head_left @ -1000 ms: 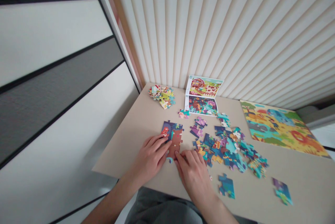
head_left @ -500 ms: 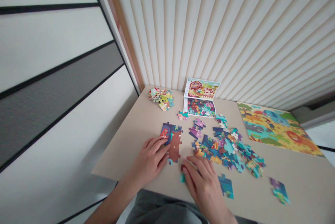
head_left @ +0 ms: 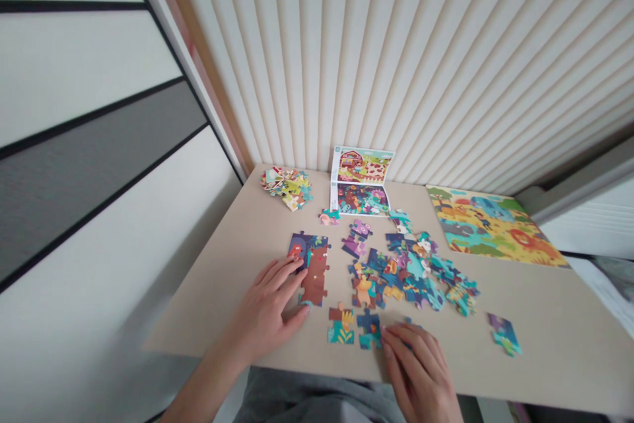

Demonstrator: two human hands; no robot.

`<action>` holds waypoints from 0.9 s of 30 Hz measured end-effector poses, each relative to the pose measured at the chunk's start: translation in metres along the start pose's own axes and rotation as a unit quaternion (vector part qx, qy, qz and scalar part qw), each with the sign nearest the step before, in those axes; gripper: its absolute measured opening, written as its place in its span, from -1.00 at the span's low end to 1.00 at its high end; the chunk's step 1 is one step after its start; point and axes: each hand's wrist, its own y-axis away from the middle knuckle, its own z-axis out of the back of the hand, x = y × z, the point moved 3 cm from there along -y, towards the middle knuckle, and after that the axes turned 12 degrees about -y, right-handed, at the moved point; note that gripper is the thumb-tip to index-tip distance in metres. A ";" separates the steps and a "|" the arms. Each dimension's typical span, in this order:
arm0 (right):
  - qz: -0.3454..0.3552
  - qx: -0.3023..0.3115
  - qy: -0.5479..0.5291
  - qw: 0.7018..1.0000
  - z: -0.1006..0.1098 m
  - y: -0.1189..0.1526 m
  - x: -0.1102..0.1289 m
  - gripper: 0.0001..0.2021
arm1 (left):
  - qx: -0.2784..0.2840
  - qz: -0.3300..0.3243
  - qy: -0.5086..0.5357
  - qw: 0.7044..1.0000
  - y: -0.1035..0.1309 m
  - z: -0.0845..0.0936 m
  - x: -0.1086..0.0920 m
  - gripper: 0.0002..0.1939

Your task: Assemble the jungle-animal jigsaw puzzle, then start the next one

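Note:
My left hand (head_left: 270, 307) lies flat with its fingers spread, the fingertips resting on the left side of a joined puzzle section (head_left: 314, 274) that shows a brown bear. My right hand (head_left: 421, 367) is near the table's front edge, its fingers drawn together. Its fingertips press at the right edge of a dark blue puzzle piece (head_left: 368, 329). Another blue piece (head_left: 409, 324) is mostly hidden under that hand. To the left lies a brown and teal puzzle piece (head_left: 341, 325), just below and right of the bear section, apart from it.
Loose puzzle pieces (head_left: 416, 271) spread over the middle of the table (head_left: 222, 264). A second pile (head_left: 287, 187) is at the back left. A folded picture sheet (head_left: 361, 180) leans on the pleated blind. A finished animal puzzle (head_left: 495, 225) lies at right, with a purple-green piece (head_left: 504, 334) nearer.
My right hand has moved right, off the brown and teal piece, which now shows fully. A dark blue piece is now beside it. My left hand stays on the bear section; the view has shifted.

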 end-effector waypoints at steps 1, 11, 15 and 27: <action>-0.009 0.003 0.002 1.000 0.000 -0.003 0.001 -0.70 | 0.000 0.001 0.000 1.000 0.001 0.000 0.001 -0.40; -0.045 0.114 0.074 0.990 -0.013 -0.054 -0.019 -0.65 | 0.000 0.009 -0.012 1.000 0.001 -0.004 0.003 -0.44; -0.047 0.153 0.066 0.985 -0.015 -0.064 -0.028 -0.64 | -0.006 0.009 -0.014 1.000 0.001 -0.005 0.003 -0.48; -0.005 0.201 0.008 0.979 -0.024 -0.098 -0.017 -0.61 | -0.026 0.033 -0.002 0.999 -0.003 -0.004 0.002 -0.52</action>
